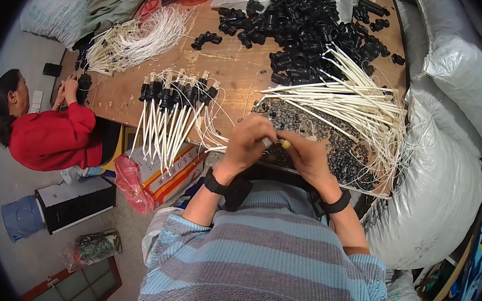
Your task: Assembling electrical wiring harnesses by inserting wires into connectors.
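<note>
My left hand (250, 142) and my right hand (308, 157) meet over the front edge of the table, thumbs and fingers pinched together. A small pale piece shows at the left fingertips and a small yellow piece (285, 144) at the right ones; what they are I cannot make out. Just beyond and beside my hands lies a spread of small black parts (346, 157). A fan of white sleeved wires (342, 102) rests over them on the right. Left of my hands, white-sleeved wires with black sockets (168, 95) lie in a row, hanging over the edge.
Black plastic sockets (303, 30) are heaped at the table's far side. A bundle of thin white wires (142, 38) lies far left. A person in red (50, 131) works at the left end. Full white sacks (433, 184) crowd the right side; a carton (173, 173) stands below the table.
</note>
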Demonstrator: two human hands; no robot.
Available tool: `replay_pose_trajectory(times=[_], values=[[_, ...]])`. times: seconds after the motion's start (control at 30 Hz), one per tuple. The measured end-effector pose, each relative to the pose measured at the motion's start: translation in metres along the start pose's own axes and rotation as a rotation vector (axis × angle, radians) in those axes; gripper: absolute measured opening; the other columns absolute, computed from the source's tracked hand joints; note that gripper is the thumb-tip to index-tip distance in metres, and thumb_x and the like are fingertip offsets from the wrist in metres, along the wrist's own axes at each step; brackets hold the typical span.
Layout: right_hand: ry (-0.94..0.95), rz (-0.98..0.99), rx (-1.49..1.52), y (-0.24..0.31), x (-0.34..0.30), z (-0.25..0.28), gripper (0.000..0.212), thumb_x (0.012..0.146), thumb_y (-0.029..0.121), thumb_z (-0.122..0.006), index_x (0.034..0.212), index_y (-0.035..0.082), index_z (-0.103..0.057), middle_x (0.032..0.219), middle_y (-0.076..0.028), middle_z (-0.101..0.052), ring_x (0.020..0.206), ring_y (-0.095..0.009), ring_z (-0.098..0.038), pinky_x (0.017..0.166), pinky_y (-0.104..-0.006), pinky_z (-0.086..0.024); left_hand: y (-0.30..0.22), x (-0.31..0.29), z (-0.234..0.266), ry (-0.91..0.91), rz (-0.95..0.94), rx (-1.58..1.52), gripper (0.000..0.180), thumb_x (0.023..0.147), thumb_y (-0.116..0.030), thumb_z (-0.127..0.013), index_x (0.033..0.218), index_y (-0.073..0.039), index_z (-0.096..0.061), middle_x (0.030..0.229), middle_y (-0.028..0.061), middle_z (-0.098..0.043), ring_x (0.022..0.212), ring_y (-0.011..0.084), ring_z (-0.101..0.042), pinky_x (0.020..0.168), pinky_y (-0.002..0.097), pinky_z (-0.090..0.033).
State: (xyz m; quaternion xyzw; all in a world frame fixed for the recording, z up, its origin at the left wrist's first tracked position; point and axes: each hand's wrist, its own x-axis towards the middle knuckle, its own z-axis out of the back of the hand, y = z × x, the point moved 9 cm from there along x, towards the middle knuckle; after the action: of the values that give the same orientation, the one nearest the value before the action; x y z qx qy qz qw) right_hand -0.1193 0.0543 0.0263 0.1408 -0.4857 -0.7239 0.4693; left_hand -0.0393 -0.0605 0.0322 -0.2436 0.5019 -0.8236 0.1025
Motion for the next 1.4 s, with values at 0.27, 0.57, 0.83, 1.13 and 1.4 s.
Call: replay_pose_trajectory(times=[0.27, 0.57, 0.83, 1.13, 1.4], values=[[0.039, -0.211, -0.046, -0.031, -0.01, -0.005, 0.012, 0.088, 0.008, -0.061, 0.097, 0.002, -0.067, 0.065, -0.009, -0.06, 0.053, -0.013, -0.052, 0.05, -0.0287, -0.039, 0.039, -0.008, 0.04, -0.155, 0.153, 0.475, 0.039, 0.069, 0.011, -0.065, 0.104, -0.006, -0.066, 0.093, 0.0106, -0.064, 0.078, 0.0234, -0.063, 0.072, 0.0307, -0.051], [-0.072, -0.339, -0.059, -0.044, -0.004, 0.002, 0.01, 0.086, 0.009, -0.063, 0.091, 0.003, -0.069, 0.066, -0.01, -0.06, 0.054, -0.014, -0.053, 0.051, -0.0288, -0.041, 0.086, -0.018, 0.018, -0.118, 0.658, -0.36, 0.021, 0.074, 0.011, -0.059, 0.09, -0.001, -0.065, 0.082, 0.0036, -0.063, 0.076, 0.0125, -0.062, 0.067, 0.0292, -0.05], [-0.239, -0.076, -0.255, -0.018, 0.003, 0.002, 0.008, 0.085, 0.014, -0.06, 0.079, 0.01, -0.063, 0.06, -0.014, -0.059, 0.054, -0.034, -0.06, 0.049, -0.041, -0.044, -0.008, 0.009, -0.019, -0.107, -0.039, 0.178, 0.016, 0.073, 0.01, -0.062, 0.083, -0.002, -0.064, 0.085, 0.0052, -0.065, 0.082, 0.0147, -0.061, 0.073, 0.0276, -0.048], [-0.255, 0.151, -0.587, 0.01, 0.002, 0.002, 0.014, 0.085, 0.012, -0.058, 0.073, 0.011, -0.05, 0.06, -0.006, -0.051, 0.046, -0.026, -0.056, 0.041, -0.0374, -0.04, 0.037, -0.003, -0.025, -0.216, 0.421, -0.257, 0.027, 0.069, 0.009, -0.062, 0.092, -0.004, -0.068, 0.085, 0.0049, -0.068, 0.083, 0.0156, -0.063, 0.071, 0.026, -0.051], [-0.234, 0.177, -0.612, 0.012, -0.004, -0.001, 0.007, 0.083, 0.011, -0.058, 0.079, 0.013, -0.053, 0.062, -0.003, -0.053, 0.046, -0.022, -0.057, 0.042, -0.0349, -0.043, 0.018, 0.007, -0.013, -0.16, 0.18, 0.133, 0.021, 0.068, 0.008, -0.066, 0.084, -0.005, -0.07, 0.081, 0.0036, -0.067, 0.079, 0.0149, -0.061, 0.071, 0.0252, -0.048]])
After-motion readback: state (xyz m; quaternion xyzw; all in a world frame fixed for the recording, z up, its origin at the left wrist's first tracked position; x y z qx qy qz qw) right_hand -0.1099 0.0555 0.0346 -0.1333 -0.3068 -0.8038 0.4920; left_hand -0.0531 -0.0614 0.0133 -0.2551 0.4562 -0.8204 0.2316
